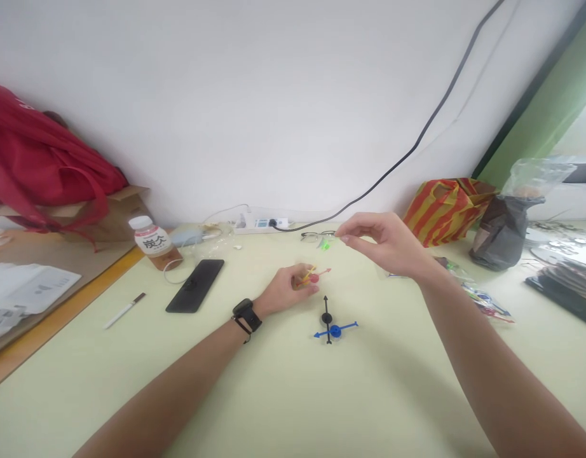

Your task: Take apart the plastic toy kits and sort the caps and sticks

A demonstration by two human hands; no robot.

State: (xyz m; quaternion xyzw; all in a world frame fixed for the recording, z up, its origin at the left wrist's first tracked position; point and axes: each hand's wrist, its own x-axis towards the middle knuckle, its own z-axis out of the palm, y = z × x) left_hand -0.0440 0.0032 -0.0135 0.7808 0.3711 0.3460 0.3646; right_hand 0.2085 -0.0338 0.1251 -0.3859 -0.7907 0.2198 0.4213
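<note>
Apparently we're mid-pickup, our left hand (279,291) curled round a red arrow (314,278) and yellow arrow (309,273), our right hand (382,245) with fingertips nearly together, hold unclear on the green piece (325,245) at their eight o'clock, needing delicate precision.

We wear a black watch (248,313), dark-faced with a black strap, just behind our left hand (279,291). Beside it, a thin black cord (241,326) circles the wrist. Both our forearms (478,350) show bare.

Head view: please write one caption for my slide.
Left hand at a red arrow and a yellow piece; right hand above the table; a black arrow and a blue arrow lie crossed.
</note>
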